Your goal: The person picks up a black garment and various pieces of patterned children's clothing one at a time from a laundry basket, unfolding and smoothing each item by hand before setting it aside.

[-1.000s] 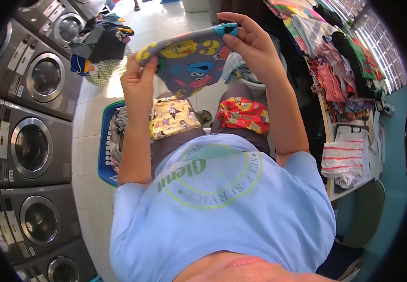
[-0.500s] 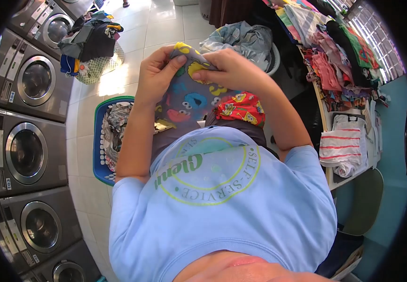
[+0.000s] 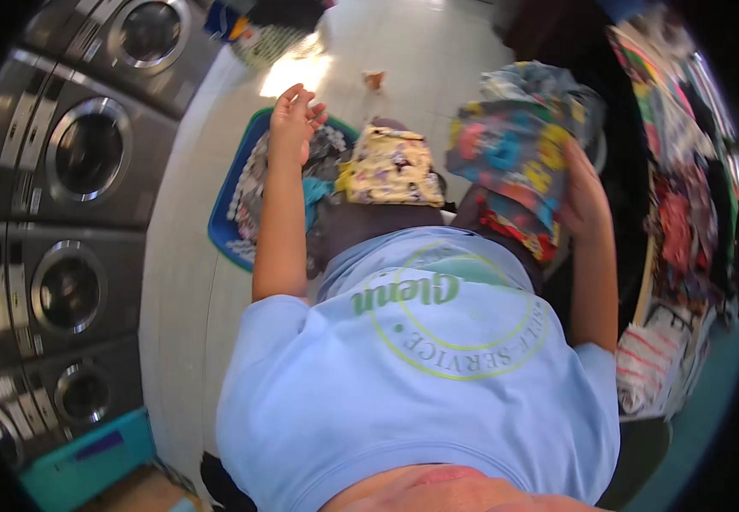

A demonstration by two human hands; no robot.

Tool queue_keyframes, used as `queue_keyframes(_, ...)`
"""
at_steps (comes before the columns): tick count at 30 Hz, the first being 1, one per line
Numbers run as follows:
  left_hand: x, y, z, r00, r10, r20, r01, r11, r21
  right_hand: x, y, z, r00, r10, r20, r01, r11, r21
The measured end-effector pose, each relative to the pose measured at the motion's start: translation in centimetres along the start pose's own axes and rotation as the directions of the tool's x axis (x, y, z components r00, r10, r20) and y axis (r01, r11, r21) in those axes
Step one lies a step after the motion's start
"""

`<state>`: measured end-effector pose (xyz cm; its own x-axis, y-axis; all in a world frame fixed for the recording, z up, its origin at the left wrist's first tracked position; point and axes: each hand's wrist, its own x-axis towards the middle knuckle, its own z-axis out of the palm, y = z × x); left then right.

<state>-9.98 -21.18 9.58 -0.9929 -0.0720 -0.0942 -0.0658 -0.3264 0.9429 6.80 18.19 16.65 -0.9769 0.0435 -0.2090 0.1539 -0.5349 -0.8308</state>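
My left hand (image 3: 295, 124) is raised above the blue laundry basket (image 3: 224, 213), empty, its fingers apart and loosely bent. Patterned clothes (image 3: 250, 192) fill that basket, with a teal cloth (image 3: 317, 198) near my leg. At my right thigh, my right hand (image 3: 587, 192) holds the right side of a grey garment (image 3: 493, 141) with cartoon-character print; motion blurs it and partly hides the fingers. Beneath this garment shows a red printed cloth (image 3: 519, 230). A folded cream-yellow printed cloth (image 3: 395, 166) rests on my left thigh.
Washing machines (image 3: 88, 162) line the left wall. A mesh basket (image 3: 276, 47) of clothes stands ahead. Denim-coloured clothes (image 3: 549, 81) are piled beyond my right knee. Along the right, a table holds clothes (image 3: 681, 230) and a red-striped white cloth (image 3: 647, 358). A teal crate (image 3: 88, 461) sits lower left.
My left hand has let go of the grey garment and moved over the blue basket. My right hand has carried the garment right, above the red cloth. My view has turned.
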Motion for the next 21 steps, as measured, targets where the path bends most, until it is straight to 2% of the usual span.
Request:
queue_keyframes(2, 0.8, -1.3, -6.3, 0.97, -0.041, -0.239, 0.012, 0.992, -0.123, -1.3, 0.4, -3.8, 0.992, 0.03, -0.121, -0.036, 0.998, -0.046)
queue_keyframes(3, 1.1, -2.4, -9.8, 0.934, -0.051, -0.354, 0.014, 0.994, -0.105, -2.0, 0.7, -5.8, 0.979, 0.048, -0.2, -0.069, 0.992, -0.101)
queue_keyframes(5, 1.5, -5.4, -16.6, 0.829, -0.071, -0.555, 0.035, 0.997, -0.075, -2.7, 2.5, -12.6, 0.943, 0.151, -0.297, -0.255, 0.901, -0.351)
queue_keyframes(6, 1.6, -7.1, -19.5, 0.794, -0.105, -0.599, 0.092, 0.994, -0.052, -3.3, 3.7, -15.2, 0.901, 0.13, -0.414, -0.364, 0.745, -0.559)
queue_keyframes(7, 1.6, -8.7, -22.1, 0.758, -0.138, -0.638, 0.152, 0.988, -0.034, -3.5, 4.9, -16.7, 0.855, 0.066, -0.515, -0.467, 0.53, -0.708)
queue_keyframes(8, 1.5, -9.8, -23.7, 0.721, -0.17, -0.672, 0.212, 0.977, -0.02, -3.1, 6.0, -16.8, 0.889, -0.149, -0.434, -0.371, 0.322, -0.871)
queue_keyframes(9, 1.2, -10.4, -24.4, 0.727, -0.197, -0.657, 0.253, 0.967, -0.01, -2.8, 7.0, -16.5, 0.896, -0.334, -0.291, -0.284, 0.073, -0.956)
queue_keyframes(10, 1.1, -11.0, -24.8, 0.735, -0.224, -0.64, 0.293, 0.956, 0.001, -2.6, 7.8, -16.3, 0.876, -0.471, -0.1, -0.214, -0.195, -0.957)
queue_keyframes(13, 1.4, -13.5, -24.5, 0.736, -0.258, -0.626, 0.35, 0.936, 0.026, -1.2, 10.6, -13.8, 0.951, -0.302, 0.068, 0.032, -0.122, -0.992)
queue_keyframes(15, 1.8, -14.9, -23.8, 0.747, -0.249, -0.616, 0.369, 0.927, 0.072, -1.2, 14.1, -15.1, 0.989, -0.143, 0.04, 0.005, -0.241, -0.971)
queue_keyframes(16, 2.5, -16.4, -24.2, 0.728, -0.201, -0.655, 0.416, 0.89, 0.189, -1.3, 13.8, -13.7, 0.985, -0.168, 0.041, 0.016, -0.149, -0.989)
queue_keyframes(17, 3.1, -17.8, -24.7, 0.76, -0.066, -0.647, 0.405, 0.827, 0.39, -1.1, 13.5, -13.7, 0.988, -0.147, 0.042, 0.024, -0.125, -0.992)
queue_keyframes(19, 3.4, -18.8, -24.6, 0.821, 0.179, -0.542, 0.357, 0.579, 0.733, -1.0, 12.9, -14.2, 0.994, -0.102, 0.04, 0.032, -0.072, -0.997)
queue_keyframes(20, 3.5, -19.2, -24.6, 0.82, 0.088, -0.566, 0.444, 0.526, 0.725, -0.9, 13.1, -14.7, 0.991, -0.105, 0.083, 0.075, -0.078, -0.994)
queue_keyframes(21, 2.8, -18.4, -23.4, 0.83, 0.129, -0.543, 0.465, 0.378, 0.8, -1.1, 13.2, -14.6, 0.99, -0.116, 0.075, 0.066, -0.08, -0.995)
